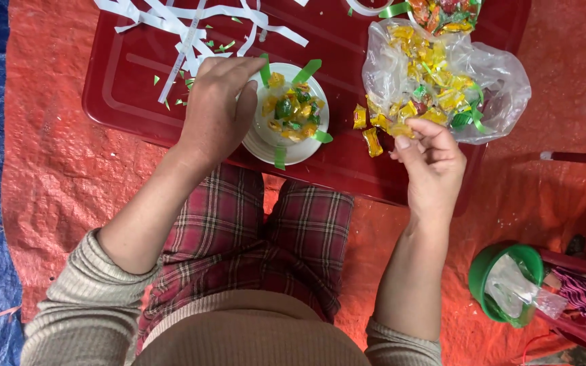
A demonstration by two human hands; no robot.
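My left hand point(217, 110) rests on the left rim of a small white bowl point(258, 135), steadying it. The bowl holds several yellow and green wrapped candies point(289, 110), and green strips point(309, 69) stick up around its rim. My right hand point(430, 160) is at the mouth of a clear plastic bag point(490, 81) full of wrapped candies, its fingertips pinching a yellow candy point(401, 129). Two more yellow candies point(366, 129) lie loose on the red table between bowl and bag.
The low red table point(130, 74) carries a tangle of white paper strips point(191, 27) and green scraps at the back left. Another container of candies point(442, 13) sits at the top edge. A green pot point(486, 271) with clear plastic stands on the orange tarp at lower right.
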